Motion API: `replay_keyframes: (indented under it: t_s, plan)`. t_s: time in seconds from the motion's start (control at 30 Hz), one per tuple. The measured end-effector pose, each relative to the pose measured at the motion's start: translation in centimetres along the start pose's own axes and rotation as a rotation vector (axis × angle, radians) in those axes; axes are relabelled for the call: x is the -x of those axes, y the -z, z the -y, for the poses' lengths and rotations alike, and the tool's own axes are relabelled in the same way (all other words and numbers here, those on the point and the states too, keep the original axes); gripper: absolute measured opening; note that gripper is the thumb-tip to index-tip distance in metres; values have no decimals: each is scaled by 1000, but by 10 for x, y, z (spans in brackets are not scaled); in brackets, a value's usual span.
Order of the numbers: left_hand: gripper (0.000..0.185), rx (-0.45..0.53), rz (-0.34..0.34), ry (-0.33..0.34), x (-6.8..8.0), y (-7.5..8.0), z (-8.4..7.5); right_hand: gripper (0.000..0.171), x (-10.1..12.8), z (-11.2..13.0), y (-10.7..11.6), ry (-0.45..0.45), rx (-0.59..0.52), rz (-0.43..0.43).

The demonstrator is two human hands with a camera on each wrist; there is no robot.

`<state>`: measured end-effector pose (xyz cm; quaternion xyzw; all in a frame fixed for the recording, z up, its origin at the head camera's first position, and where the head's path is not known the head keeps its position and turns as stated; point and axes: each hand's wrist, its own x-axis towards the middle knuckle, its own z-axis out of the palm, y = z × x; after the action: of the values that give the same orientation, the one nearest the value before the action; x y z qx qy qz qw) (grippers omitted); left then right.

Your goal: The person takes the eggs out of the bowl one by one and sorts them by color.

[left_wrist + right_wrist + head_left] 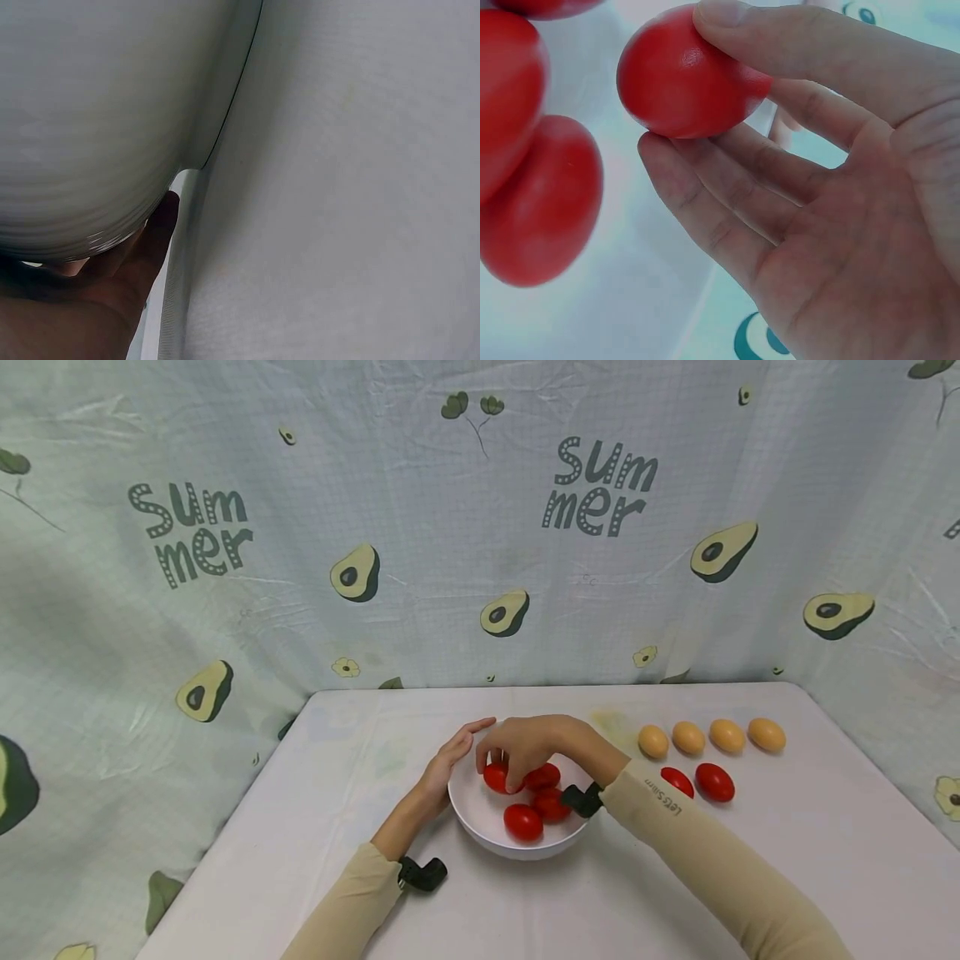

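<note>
A white bowl sits near the middle of the table with several red eggs inside. My right hand reaches over the bowl and pinches one red egg between thumb and fingers, just above the others. My left hand rests with straight fingers against the bowl's left outer wall. In the head view the held red egg is at the bowl's far left side.
To the right of the bowl lie two red eggs and, behind them, a row of several tan eggs. An avocado-print cloth hangs behind and beside the white table.
</note>
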<state>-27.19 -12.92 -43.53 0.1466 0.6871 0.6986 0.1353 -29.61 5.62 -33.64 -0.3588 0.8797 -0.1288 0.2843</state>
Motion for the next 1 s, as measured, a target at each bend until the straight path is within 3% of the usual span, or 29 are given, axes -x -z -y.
replay_keyframes:
  t_s: [0.67,1.0]
  plan:
    - [51,-11,-21,22,0,0,0,44,42,0,18,104,-26,-91]
    - [52,24,30,13,0,2,1,41,63,-9,23,153,-45,-162]
